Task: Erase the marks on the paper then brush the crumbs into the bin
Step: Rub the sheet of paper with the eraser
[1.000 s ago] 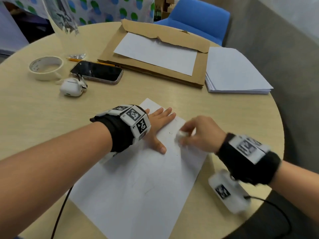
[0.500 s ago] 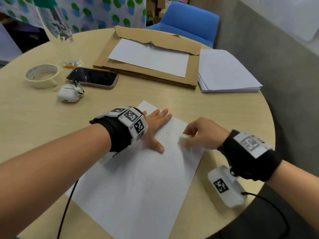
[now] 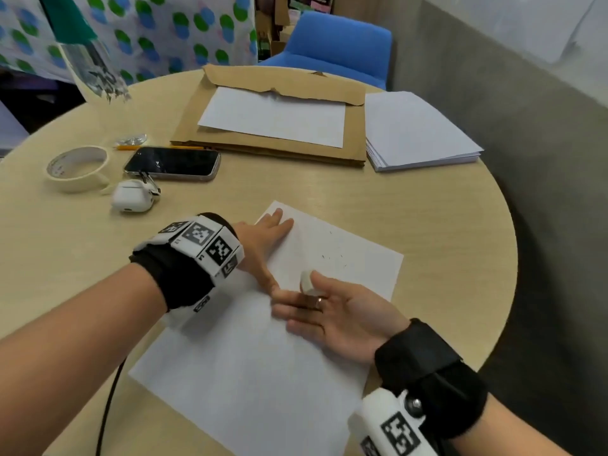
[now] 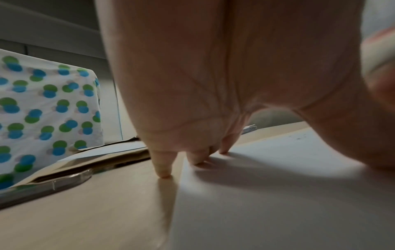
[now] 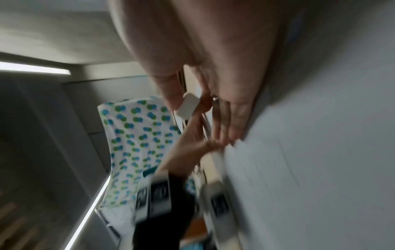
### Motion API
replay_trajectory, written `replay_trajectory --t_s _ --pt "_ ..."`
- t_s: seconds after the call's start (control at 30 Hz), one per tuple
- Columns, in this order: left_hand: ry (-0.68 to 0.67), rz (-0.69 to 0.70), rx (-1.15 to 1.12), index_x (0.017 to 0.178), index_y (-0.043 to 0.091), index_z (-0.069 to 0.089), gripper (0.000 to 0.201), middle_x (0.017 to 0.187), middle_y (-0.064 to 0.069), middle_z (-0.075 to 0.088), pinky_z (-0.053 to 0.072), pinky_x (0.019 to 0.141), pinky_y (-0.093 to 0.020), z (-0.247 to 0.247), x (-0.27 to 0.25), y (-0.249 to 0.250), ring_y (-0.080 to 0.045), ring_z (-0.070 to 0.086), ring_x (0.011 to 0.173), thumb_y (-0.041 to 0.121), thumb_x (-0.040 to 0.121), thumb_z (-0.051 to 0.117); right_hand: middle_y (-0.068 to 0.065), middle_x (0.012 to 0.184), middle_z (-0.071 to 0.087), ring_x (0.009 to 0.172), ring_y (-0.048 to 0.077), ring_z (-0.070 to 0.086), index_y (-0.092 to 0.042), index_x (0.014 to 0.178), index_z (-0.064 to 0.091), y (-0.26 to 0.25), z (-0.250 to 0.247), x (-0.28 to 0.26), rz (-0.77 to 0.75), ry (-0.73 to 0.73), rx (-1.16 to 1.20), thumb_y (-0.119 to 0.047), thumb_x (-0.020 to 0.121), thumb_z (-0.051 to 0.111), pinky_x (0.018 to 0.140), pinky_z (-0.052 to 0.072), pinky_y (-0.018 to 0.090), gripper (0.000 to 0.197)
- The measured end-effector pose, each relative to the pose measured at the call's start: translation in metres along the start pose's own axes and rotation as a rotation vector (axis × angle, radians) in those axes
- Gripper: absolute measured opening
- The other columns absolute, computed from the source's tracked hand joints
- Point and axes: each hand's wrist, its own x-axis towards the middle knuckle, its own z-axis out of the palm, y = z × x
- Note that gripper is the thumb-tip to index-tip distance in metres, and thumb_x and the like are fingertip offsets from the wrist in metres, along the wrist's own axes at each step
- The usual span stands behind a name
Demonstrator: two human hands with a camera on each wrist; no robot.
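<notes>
Left hand [image 3: 263,238] lies flat, fingers straight, pressing the far-left corner of the paper [image 3: 250,373] so the sheet can't slide on the bench [image 3: 444,225]. Right hand [image 3: 335,311] is turned on its edge, palm facing left, little finger against the sheet, likely set up as a blade to sweep. It pinches the white eraser [image 3: 307,282] between thumb and forefinger, other fingers extended. Dark crumbs [image 3: 332,255] are scattered just beyond it, toward the sheet's far-right corner. No bin is in view.
</notes>
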Motion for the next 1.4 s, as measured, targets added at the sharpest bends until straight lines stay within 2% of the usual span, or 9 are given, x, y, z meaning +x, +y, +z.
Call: replay_trajectory --t_s 0.23,0.43,0.67,0.87,1.0,1.1,1.13,1.27,1.4 --pt "-0.023 0.018 -0.022 0.146 0.022 -0.023 0.123 0.154 0.001 -0.028 0.004 0.117 -0.038 0.001 0.0 -0.003 -0.02 -0.011 0.145 0.05 0.073 0.072 0.009 0.106 0.058 0.108 0.02 0.057 -0.007 0.105 0.055 -0.041 -0.017 0.004 -0.702 0.614 0.336 -0.022 0.096 0.048 0.093 0.045 0.028 0.019" --pt "-0.004 0.044 -0.06 0.146 0.017 -0.022 0.124 0.154 -0.004 -0.027 -0.001 0.117 -0.041 0.006 0.004 -0.006 -0.018 -0.016 0.145 0.048 0.072 0.073 0.012 0.098 0.056 0.089 0.021 0.058 -0.008 0.087 0.057 -0.015 0.028 0.041 -0.297 0.252 0.123 -0.02 0.095 0.048 0.079 0.047 0.028 0.017" --pt "-0.017 0.043 -0.052 0.145 0.021 -0.024 0.125 0.153 0.0 -0.029 -0.003 0.117 -0.04 0.007 0.006 -0.009 -0.016 -0.016 0.145 0.052 0.071 0.072 -0.002 0.077 0.046 0.068 0.009 0.045 -0.011 0.099 0.049 -0.052 -0.005 0.032 -0.797 0.83 0.284 -0.019 0.093 0.05 0.062 0.04 0.02 0.01" --pt "0.004 0.056 -0.072 0.148 0.018 -0.017 0.122 0.154 -0.003 -0.026 -0.002 0.117 -0.041 0.008 0.008 -0.01 -0.018 -0.014 0.145 0.052 0.07 0.072 0.004 0.1 0.06 0.09 0.014 0.058 -0.008 0.105 0.056 -0.02 0.036 0.064 -0.485 0.324 0.152 -0.016 0.094 0.05 0.076 0.046 0.024 0.015" --pt "-0.004 0.039 -0.069 0.145 0.021 -0.023 0.125 0.153 0.0 -0.029 -0.004 0.117 -0.039 0.008 0.008 -0.01 -0.015 -0.017 0.144 0.052 0.071 0.072 0.002 0.076 0.05 0.076 0.015 0.052 -0.012 0.081 0.052 -0.05 -0.001 0.052 -0.675 0.628 0.343 -0.016 0.095 0.049 0.071 0.046 0.023 0.015" --pt "-0.009 0.038 -0.082 0.145 0.023 -0.024 0.125 0.153 0.002 -0.029 -0.005 0.117 -0.039 0.009 0.007 -0.011 -0.015 -0.018 0.144 0.052 0.071 0.072 0.004 0.086 0.054 0.092 0.019 0.054 -0.006 0.102 0.056 -0.066 -0.025 0.017 -0.801 0.834 0.338 -0.019 0.095 0.049 0.087 0.044 0.025 0.016" --pt "-0.011 0.035 -0.084 0.145 0.024 -0.024 0.125 0.153 0.003 -0.03 -0.005 0.117 -0.039 0.009 0.008 -0.011 -0.016 -0.018 0.144 0.052 0.071 0.072 0.005 0.095 0.058 0.108 0.027 0.058 -0.007 0.104 0.056 -0.062 -0.025 0.007 -0.785 0.776 0.322 -0.021 0.095 0.05 0.084 0.044 0.024 0.018" --pt "-0.008 0.031 -0.086 0.145 0.022 -0.023 0.124 0.153 0.001 -0.029 -0.005 0.117 -0.038 0.009 0.007 -0.01 -0.015 -0.018 0.144 0.05 0.072 0.072 0.01 0.094 0.065 0.088 0.021 0.064 -0.01 0.087 0.054 -0.018 -0.01 -0.002 -0.367 0.288 0.176 -0.022 0.093 0.05 0.074 0.052 0.031 0.014" --pt "-0.019 0.021 -0.089 0.145 0.022 -0.023 0.123 0.153 0.001 -0.029 -0.005 0.117 -0.038 0.007 0.006 -0.008 -0.015 -0.018 0.144 0.05 0.072 0.072 0.015 0.102 0.065 0.09 0.025 0.065 -0.01 0.08 0.053 -0.017 -0.024 -0.005 -0.313 0.277 0.18 -0.02 0.093 0.05 0.07 0.058 0.028 0.017"
